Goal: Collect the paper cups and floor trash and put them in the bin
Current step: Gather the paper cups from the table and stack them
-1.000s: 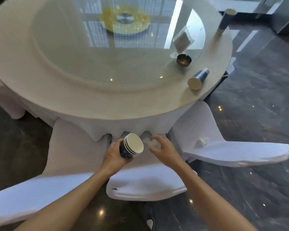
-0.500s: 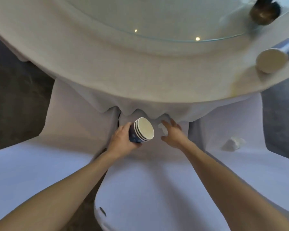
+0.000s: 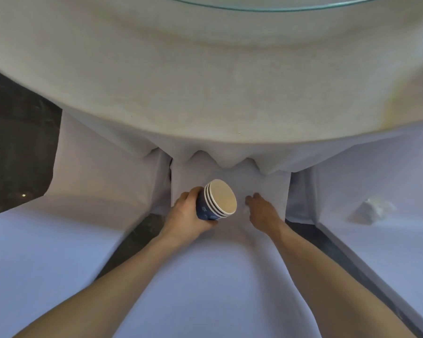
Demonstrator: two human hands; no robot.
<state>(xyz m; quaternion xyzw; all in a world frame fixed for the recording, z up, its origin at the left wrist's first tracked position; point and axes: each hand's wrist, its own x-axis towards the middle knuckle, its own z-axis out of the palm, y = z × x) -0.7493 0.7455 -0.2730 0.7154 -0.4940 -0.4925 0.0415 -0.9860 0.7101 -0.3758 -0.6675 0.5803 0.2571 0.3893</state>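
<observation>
My left hand (image 3: 185, 215) grips a stack of nested blue paper cups (image 3: 219, 203), held sideways with the open mouths facing me, above the back of a white-covered chair seat (image 3: 205, 276). Just right of the cups, my right hand (image 3: 264, 213) rests palm down on the seat. Its fingers curl onto a small white crumpled tissue (image 3: 245, 211), which they mostly hide. A second crumpled tissue (image 3: 371, 212) lies on the seat of the chair to the right (image 3: 388, 252).
The round table (image 3: 205, 81) with its white cloth overhangs the chairs right above my hands. The edge of its glass turntable (image 3: 279, 7) shows at the top. Another white-covered chair (image 3: 34, 240) stands to the left. Dark polished floor (image 3: 15, 154) shows between the chairs.
My head has dropped low and close to the chair, so the tabletop items have left the view. My right hand has reached forward and closed down onto the tissue. My left hand keeps hold of the cups.
</observation>
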